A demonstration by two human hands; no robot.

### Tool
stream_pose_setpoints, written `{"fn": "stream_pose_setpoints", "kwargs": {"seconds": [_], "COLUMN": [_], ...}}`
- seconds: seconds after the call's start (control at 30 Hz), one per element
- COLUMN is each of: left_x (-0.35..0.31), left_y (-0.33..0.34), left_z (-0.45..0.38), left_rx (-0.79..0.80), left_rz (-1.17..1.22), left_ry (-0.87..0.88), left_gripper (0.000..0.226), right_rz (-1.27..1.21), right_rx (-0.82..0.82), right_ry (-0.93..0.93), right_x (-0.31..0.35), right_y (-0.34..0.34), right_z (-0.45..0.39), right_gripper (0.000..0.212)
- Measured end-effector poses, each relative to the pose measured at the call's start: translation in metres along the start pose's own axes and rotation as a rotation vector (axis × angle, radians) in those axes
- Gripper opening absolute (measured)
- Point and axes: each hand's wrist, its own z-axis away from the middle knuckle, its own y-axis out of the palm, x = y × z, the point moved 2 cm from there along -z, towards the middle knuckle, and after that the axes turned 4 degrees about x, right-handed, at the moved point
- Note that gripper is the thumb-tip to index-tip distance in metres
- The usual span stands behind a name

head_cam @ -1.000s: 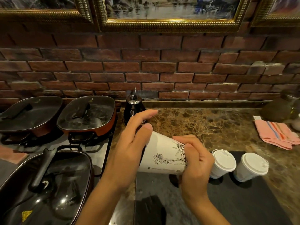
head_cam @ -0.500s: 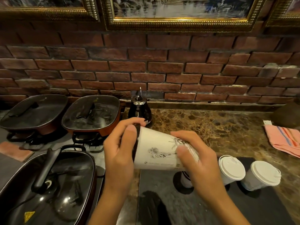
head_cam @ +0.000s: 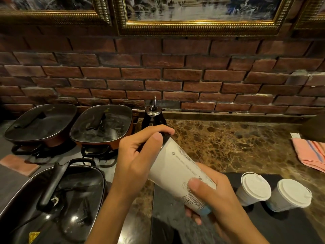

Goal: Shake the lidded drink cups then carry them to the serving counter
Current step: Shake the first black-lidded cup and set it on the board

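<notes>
A tall white paper cup with a black lid and line drawings on its side is held tilted in the air above the near edge of the marble counter, its lidded end pointing up and to the left, its base down and to the right. The left hand curls over the lidded end, fingers wrapped across the black lid and thumb pressed on the rim. The right hand grips the lower part of the cup, thumb across the printed side and fingers wrapped round underneath. To the right, two smaller white cups with white lids stand upright side by side on a dark mat, just apart from each other. A dark pouring pot with a metal top stands at the far side against the brick wall. On the left sit three lidded electric pans. A pink striped cloth lies at the far right
</notes>
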Motion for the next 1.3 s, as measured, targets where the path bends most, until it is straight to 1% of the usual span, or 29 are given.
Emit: {"fn": "stream_pose_setpoints", "kwargs": {"seconds": [0.03, 0.07, 0.1, 0.13, 0.2, 0.23, 0.27, 0.3, 0.33, 0.37, 0.43, 0.47, 0.53, 0.6, 0.63, 0.67, 0.7, 0.73, 0.8, 0.83, 0.87, 0.93, 0.97, 1.0, 1.1, 1.17, 1.23, 1.3], "left_x": [0.000, 0.001, 0.002, 0.004, 0.007, 0.008, 0.009, 0.009, 0.009, 0.008, 0.005, 0.004, 0.004, 0.006, 0.007, 0.008, 0.010, 0.012, 0.016, 0.017, 0.018, 0.016, 0.015, 0.013, 0.009, 0.008, 0.009, 0.010], "left_y": [0.000, -0.001, -0.001, -0.001, 0.000, 0.001, 0.002, 0.003, 0.003, 0.003, 0.003, 0.002, 0.002, 0.003, 0.004, 0.004, 0.004, 0.004, 0.003, 0.003, 0.003, 0.002, 0.002, 0.001, 0.000, 0.001, 0.002, 0.002], "left_z": [-0.001, -0.002, -0.004, -0.005, -0.009, -0.010, -0.011, -0.011, -0.011, -0.011, -0.011, -0.011, -0.011, -0.011, -0.012, -0.014, -0.015, -0.016, -0.018, -0.018, -0.017, -0.016, -0.016, -0.016, -0.016, -0.017, -0.018, -0.019], "left_rx": [0.013, 0.017, 0.011, -0.002, -0.034, -0.043, -0.044, -0.039, -0.029, -0.017, 0.008, 0.018, 0.036, 0.039, 0.025, -0.001, -0.030, -0.059, -0.099, -0.112, -0.118, -0.102, -0.087, -0.072, -0.034, -0.010, 0.008, 0.032], "left_rz": [-0.002, 0.002, 0.008, 0.013, 0.009, 0.004, 0.002, 0.008, 0.017, 0.030, 0.049, 0.054, 0.074, 0.095, 0.096, 0.092, 0.084, 0.072, 0.053, 0.050, 0.050, 0.057, 0.068, 0.079, 0.092, 0.093, 0.105, 0.125], "left_ry": [-0.004, -0.013, -0.027, -0.048, -0.103, -0.128, -0.148, -0.160, -0.158, -0.147, -0.115, -0.102, -0.088, -0.093, -0.100, -0.108, -0.120, -0.138, -0.181, -0.199, -0.207, -0.194, -0.178, -0.159, -0.120, -0.123, -0.149, -0.162], "left_gripper": [0.037, 0.037, 0.036, 0.036, 0.036, 0.035, 0.035, 0.036, 0.036, 0.037, 0.038, 0.039, 0.041, 0.042, 0.041, 0.040, 0.039, 0.038, 0.032, 0.029, 0.029, 0.029, 0.030, 0.030, 0.033, 0.034, 0.035, 0.038], "right_rz": [-0.098, -0.121, -0.060, 0.077, 0.508, 0.716, 0.863, 0.930, 0.946, 0.914, 0.698, 0.551, 0.253, 0.006, -0.044, -0.040, 0.035, 0.181, 0.609, 0.806, 0.929, 0.986, 0.946, 0.835, 0.348, 0.131, -0.013, -0.049], "right_rx": [0.025, 0.034, 0.022, -0.013, -0.103, -0.115, -0.117, -0.118, -0.118, -0.121, -0.114, -0.081, 0.037, 0.115, 0.114, 0.090, 0.039, -0.025, -0.110, -0.113, -0.104, -0.097, -0.092, -0.082, 0.012, 0.058, 0.077, 0.069], "right_ry": [0.065, 0.098, 0.101, 0.089, 0.046, 0.025, 0.006, -0.011, -0.031, -0.057, -0.067, -0.049, 0.019, 0.115, 0.140, 0.149, 0.135, 0.098, -0.019, -0.067, -0.097, -0.141, -0.153, -0.145, -0.038, 0.041, 0.109, 0.124], "right_x": [-0.002, -0.002, -0.002, -0.001, 0.003, 0.006, 0.008, 0.009, 0.009, 0.010, 0.011, 0.011, 0.012, 0.010, 0.009, 0.008, 0.007, 0.007, 0.011, 0.011, 0.010, 0.011, 0.012, 0.014, 0.014, 0.011, 0.009, 0.007], "right_y": [0.001, 0.002, 0.001, 0.000, -0.001, 0.000, 0.003, 0.005, 0.006, 0.006, 0.003, 0.000, -0.003, -0.004, -0.004, -0.004, -0.005, -0.006, -0.006, -0.005, -0.003, -0.001, -0.001, -0.001, -0.004, -0.004, -0.003, -0.005], "right_z": [0.001, 0.001, 0.001, 0.001, 0.002, 0.002, 0.002, 0.003, 0.004, 0.005, 0.005, 0.004, 0.002, 0.001, 0.000, -0.001, -0.003, -0.005, -0.006, -0.007, -0.007, -0.006, -0.006, -0.007, -0.010, -0.010, -0.011, -0.010], "right_gripper": [0.064, 0.066, 0.067, 0.069, 0.081, 0.086, 0.087, 0.088, 0.089, 0.090, 0.084, 0.077, 0.063, 0.054, 0.054, 0.054, 0.055, 0.057, 0.070, 0.076, 0.080, 0.081, 0.080, 0.076, 0.061, 0.055, 0.052, 0.051]}}
